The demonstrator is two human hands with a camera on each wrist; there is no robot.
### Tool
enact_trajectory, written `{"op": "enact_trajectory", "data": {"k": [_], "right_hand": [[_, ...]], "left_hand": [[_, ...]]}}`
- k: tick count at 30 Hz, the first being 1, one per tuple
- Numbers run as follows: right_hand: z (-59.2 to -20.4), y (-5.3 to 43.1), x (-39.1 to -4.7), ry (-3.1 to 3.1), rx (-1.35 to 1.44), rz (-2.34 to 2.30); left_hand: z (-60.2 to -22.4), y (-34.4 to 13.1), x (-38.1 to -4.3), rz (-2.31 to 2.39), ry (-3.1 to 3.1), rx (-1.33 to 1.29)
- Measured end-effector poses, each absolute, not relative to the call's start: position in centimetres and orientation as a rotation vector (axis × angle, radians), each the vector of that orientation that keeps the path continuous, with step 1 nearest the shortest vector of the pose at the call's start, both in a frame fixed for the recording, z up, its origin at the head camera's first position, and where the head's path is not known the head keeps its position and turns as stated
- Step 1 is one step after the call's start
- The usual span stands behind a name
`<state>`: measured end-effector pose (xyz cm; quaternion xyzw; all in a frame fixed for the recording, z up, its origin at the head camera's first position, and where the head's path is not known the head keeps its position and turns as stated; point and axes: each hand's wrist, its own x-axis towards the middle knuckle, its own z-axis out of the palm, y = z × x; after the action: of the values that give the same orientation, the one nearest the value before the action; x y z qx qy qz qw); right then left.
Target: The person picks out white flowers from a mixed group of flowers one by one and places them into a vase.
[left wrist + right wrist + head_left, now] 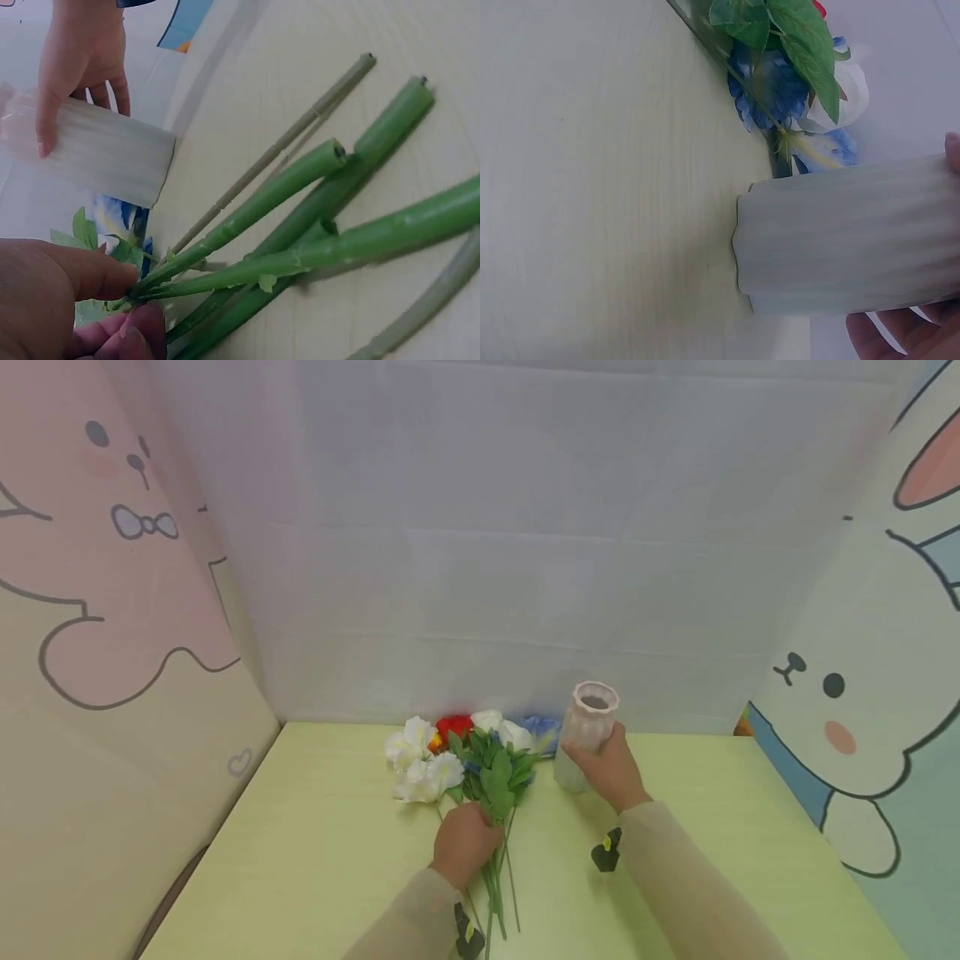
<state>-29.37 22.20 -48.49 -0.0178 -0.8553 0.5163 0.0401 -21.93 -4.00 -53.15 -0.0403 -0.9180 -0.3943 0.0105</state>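
Observation:
My left hand pinches green stems between thumb and fingers, just below the leaves of a bunch of artificial flowers. The cut ends point toward me over the table. White blooms lie left of the leaves, with a red flower and white roses behind. Right of the bunch, my right hand grips a ribbed white vase round its side, its scalloped mouth facing up. In the right wrist view the vase base shows beside a blue flower.
The pale yellow table ends at a white cloth backdrop close behind the flowers. Side panels with a pink cartoon animal and a white cartoon rabbit flank it. Another blue flower lies at the back, by the vase.

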Motion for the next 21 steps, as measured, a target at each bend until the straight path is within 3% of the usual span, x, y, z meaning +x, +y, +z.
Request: {"op": "enact_trajectory", "data": {"k": [21], "right_hand": [[-49.1,22.5,-29.2,-2.640,-0.061,1.525]], "left_hand": [[-51.9,-5.4,-22.1,-1.534,-2.855,0.037]]}}
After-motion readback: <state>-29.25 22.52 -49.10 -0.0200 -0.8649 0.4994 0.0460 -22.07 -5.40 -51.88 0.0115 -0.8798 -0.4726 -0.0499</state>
